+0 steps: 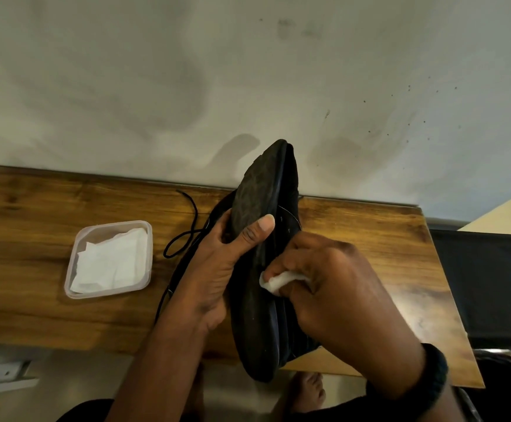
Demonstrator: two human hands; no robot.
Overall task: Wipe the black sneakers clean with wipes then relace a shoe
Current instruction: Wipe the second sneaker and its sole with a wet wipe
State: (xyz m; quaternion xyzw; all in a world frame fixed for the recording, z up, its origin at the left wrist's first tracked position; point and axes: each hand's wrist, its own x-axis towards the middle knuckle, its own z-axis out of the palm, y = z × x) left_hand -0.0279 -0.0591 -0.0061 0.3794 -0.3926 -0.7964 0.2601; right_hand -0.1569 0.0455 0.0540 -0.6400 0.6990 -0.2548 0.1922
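Fingers of left hand (217,269) clasp black sneaker (254,184) while right hand (333,284) pinches wipe (278,281) against it

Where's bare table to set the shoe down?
Bare wood right of the right hand, out to the table edge, and left of the wipe tub. Crowded between tub and shoe: the loose lace lies there, beside the left hand.

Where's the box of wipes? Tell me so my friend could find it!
Look at the wooden table. On its left side, beside the black lace, sits a tub. It is the only clear thing there, with white wipes inside.
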